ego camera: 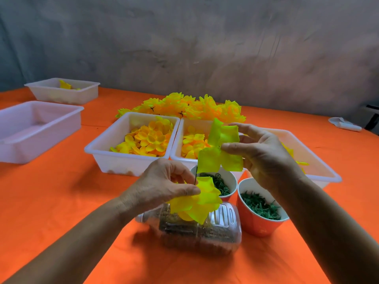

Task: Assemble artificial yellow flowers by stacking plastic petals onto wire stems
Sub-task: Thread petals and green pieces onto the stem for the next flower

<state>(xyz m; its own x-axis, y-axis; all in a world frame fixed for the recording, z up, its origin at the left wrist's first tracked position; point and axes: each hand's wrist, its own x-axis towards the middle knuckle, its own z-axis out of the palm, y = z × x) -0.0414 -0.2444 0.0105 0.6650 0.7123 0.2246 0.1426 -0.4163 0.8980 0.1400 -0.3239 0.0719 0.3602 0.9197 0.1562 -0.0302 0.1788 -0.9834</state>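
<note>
Forearms enter from both lower corners over an orange counter [61, 201]. Left hand [162, 183], centre frame, has its grip pinched on a part-built flower [196, 201] with a dark wire stem [195, 176] standing up through it. Right hand [260, 152], right of centre, grips a loose petal layer [221, 148] between thumb and fingers, above the stem tip and apart from it. Below lies a clear bottle [205, 228]; two cups [258, 212] sit beside it. Trays of petals [147, 138] and finished flowers [190, 107] stand behind, upper centre.

Risk, as judged: the layer's centre hole is not visible, so misalignment could bend the stem or tear the petal. A slack left pinch could let stacked layers slide down.
</note>
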